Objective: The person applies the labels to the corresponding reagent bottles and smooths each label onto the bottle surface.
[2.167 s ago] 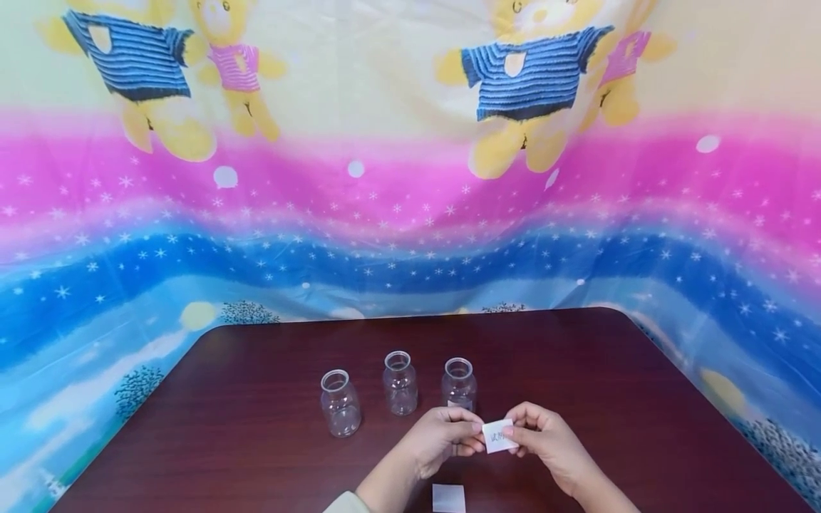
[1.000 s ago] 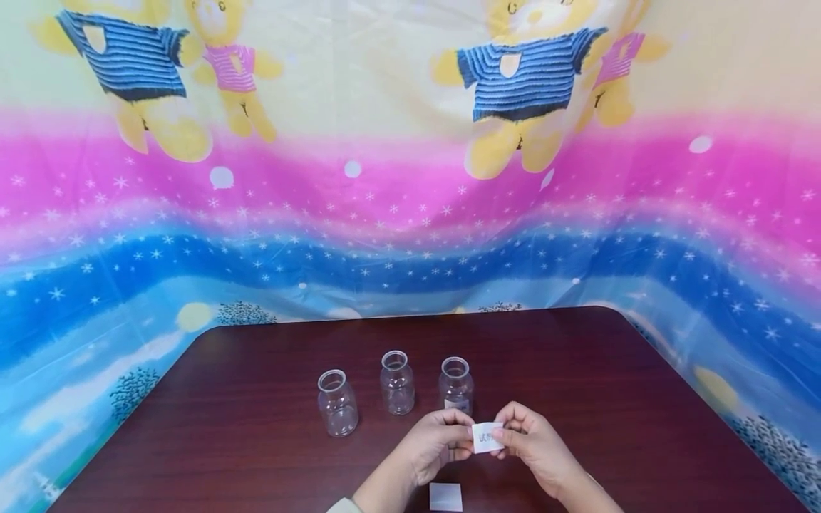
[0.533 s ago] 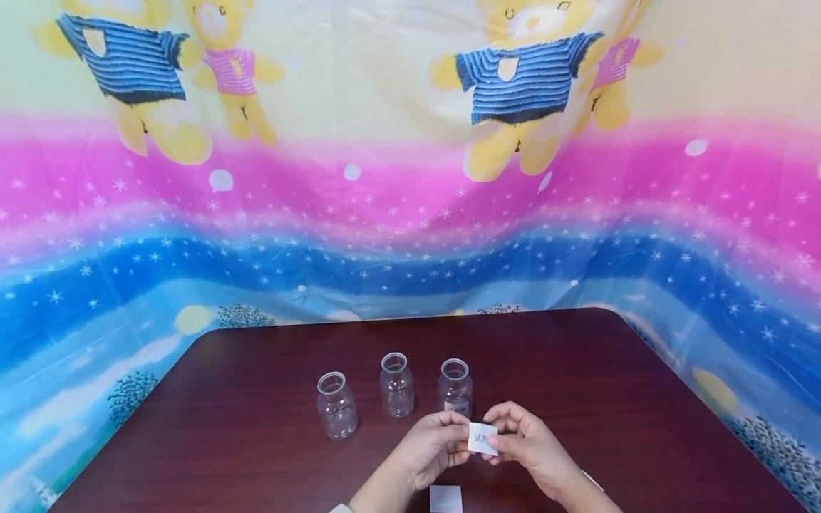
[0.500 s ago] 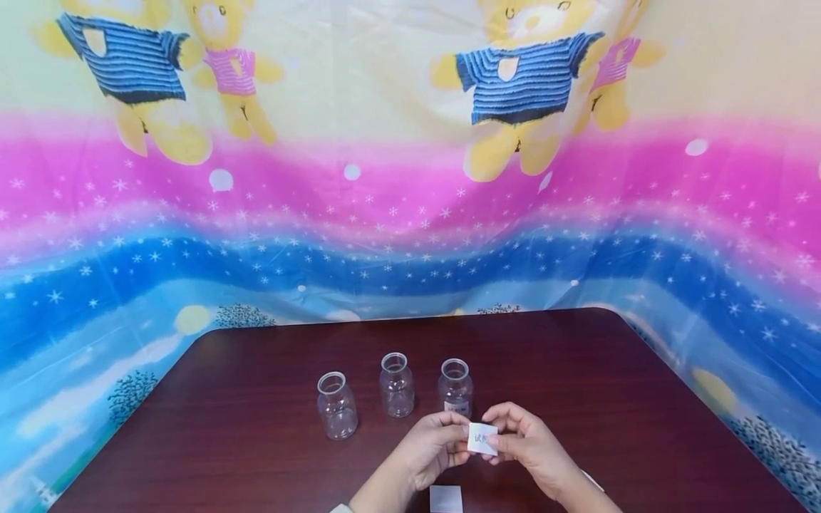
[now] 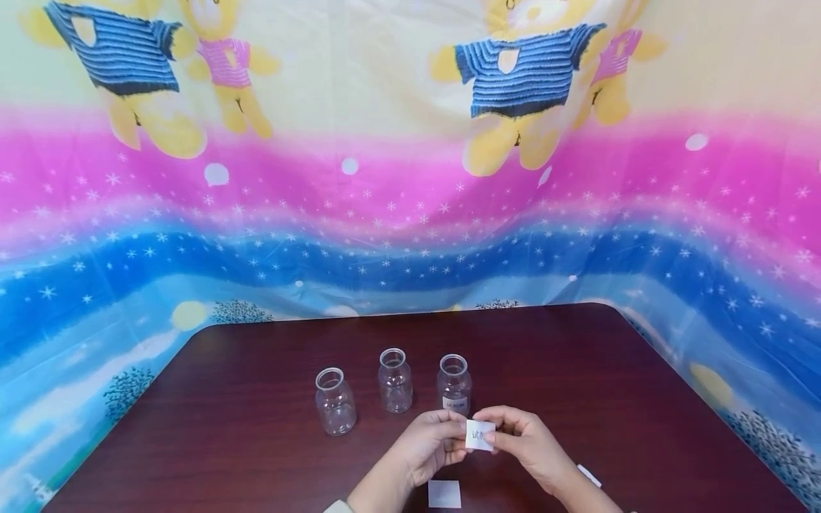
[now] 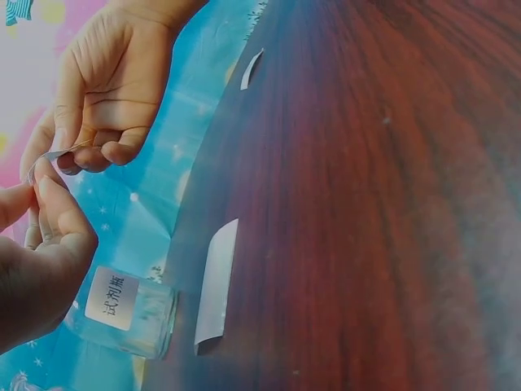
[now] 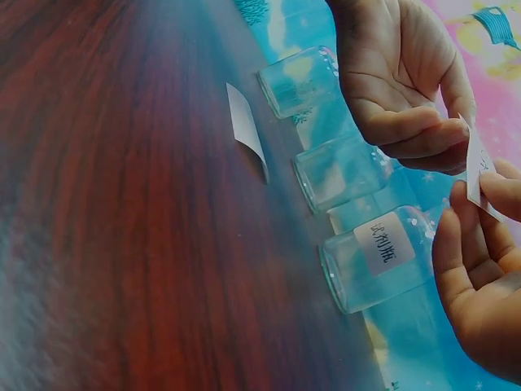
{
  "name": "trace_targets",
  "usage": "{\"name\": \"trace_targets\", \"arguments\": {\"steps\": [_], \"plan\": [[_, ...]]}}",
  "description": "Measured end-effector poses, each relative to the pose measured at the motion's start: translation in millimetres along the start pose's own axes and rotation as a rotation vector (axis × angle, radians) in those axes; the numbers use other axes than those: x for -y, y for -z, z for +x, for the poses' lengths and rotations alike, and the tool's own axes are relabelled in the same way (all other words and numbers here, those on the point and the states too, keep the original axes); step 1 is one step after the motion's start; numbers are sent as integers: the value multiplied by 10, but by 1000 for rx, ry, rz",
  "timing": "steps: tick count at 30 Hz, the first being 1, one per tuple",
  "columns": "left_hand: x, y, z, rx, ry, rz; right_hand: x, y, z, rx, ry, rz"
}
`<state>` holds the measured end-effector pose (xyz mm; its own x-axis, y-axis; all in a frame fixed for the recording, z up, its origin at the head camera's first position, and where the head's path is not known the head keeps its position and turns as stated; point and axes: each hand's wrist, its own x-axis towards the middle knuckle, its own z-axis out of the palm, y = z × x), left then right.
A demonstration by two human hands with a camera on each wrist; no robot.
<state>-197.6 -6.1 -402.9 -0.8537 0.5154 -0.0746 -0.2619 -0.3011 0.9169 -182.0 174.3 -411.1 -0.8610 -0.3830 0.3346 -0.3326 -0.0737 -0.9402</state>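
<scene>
Label (image 5: 474, 434) pinched at opposite edges by left hand (image 5: 431, 443) and right hand (image 5: 529, 445), writing facing the person, probably to keep it taut. Paper square (image 5: 445, 494) this side of them, likely for reach. Labelled jar (image 5: 453, 386) just beyond; second jar (image 5: 395, 385) and third jar (image 5: 336, 405) farther left.

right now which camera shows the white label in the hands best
The head view. The white label faces that camera, its writing visible though partly covered. The left wrist view catches it nearly edge-on, no writing showing; the right wrist view shows it steeply slanted, with little writing.
</scene>
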Motion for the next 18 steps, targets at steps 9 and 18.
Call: {"name": "trace_targets", "arguments": {"steps": [9,18], "plan": [[-10,-26,23,14,-6,26,1,25,-29,-15,38,-90],[-13,40,28,-16,-10,44,-25,-6,14,-41,156,-233]]}}
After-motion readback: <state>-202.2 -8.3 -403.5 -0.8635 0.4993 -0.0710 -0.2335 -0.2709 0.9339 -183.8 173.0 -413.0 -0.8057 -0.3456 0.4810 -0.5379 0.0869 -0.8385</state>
